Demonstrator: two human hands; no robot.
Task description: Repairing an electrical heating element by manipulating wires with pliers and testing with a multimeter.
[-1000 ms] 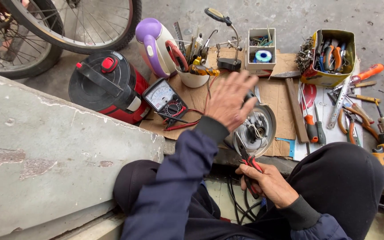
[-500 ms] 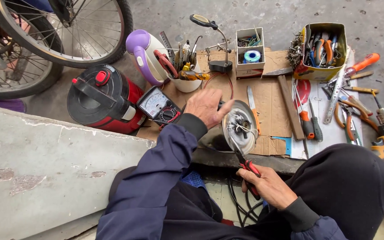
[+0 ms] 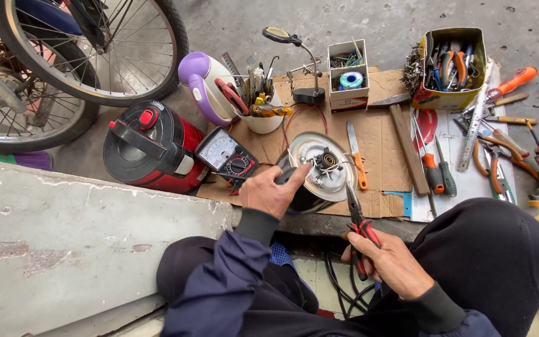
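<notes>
Steel, shiny and round, is the upturned base of the kettle body point(image 3: 319, 171) that I have in front of me, lying on the flat brown cardboard sheet point(image 3: 382, 134) on the ground, with a small dark fitting and thin wires in its middle. My left hand point(image 3: 272, 190) is closed around its near left rim and steadies it. My right hand point(image 3: 385, 262) is clamped on the red-and-black handles of long-nose pliers point(image 3: 357, 221), whose tip points up toward the rim but does not touch it, as far as I can see.

I think the first danger is that the round body rolls or turns under a push, because only one hand holds it on soft cardboard. Then the pliers' tip may slip and bend or tear the thin wires. The analog multimeter with the black case point(image 3: 227, 155) lies just beside my left hand, and its leads run near the kettle, so a sudden move could drag it. The orange-handled knife point(image 3: 356, 156) lies just beside the body, where a slipping hand could meet the blade.
</notes>
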